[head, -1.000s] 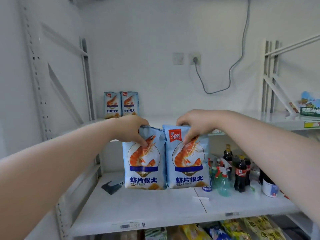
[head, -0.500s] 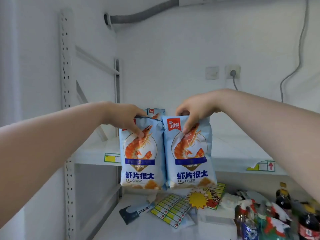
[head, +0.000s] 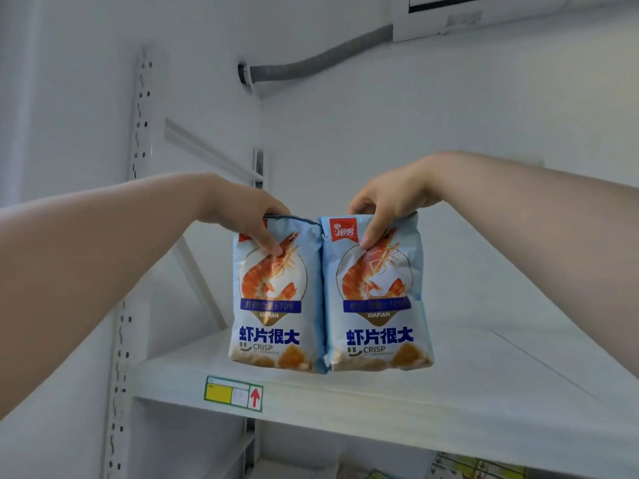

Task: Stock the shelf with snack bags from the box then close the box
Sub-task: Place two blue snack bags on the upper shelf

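Two bare forearms reach in from either side. The left hand (head: 243, 214) pinches the top edge of the left snack bag (head: 273, 305), thumb pressed on the printed prawn and fingers curled behind. The right hand (head: 390, 198) clamps the top of the right snack bag (head: 378, 305) the same way, thumb beside the red brand square. Both bags hang upright below the hands, side by side with their edges touching. They are glossy pale-blue pillow packs, puffed and sealed, each showing an orange prawn, a dark blue band and bold blue characters above the word CRISP. Their bottoms sit just above the front part of the white shelf (head: 397, 399); whether they rest on it cannot be told. The shelf board is flat and matte, with a green-framed yellow label (head: 233, 394) bearing a red arrow on its front lip. A perforated white metal upright (head: 140, 133) stands at the left. Behind, on the plain white wall, a grey ribbed hose (head: 311, 63) runs to a white unit (head: 484, 15) at the top edge.
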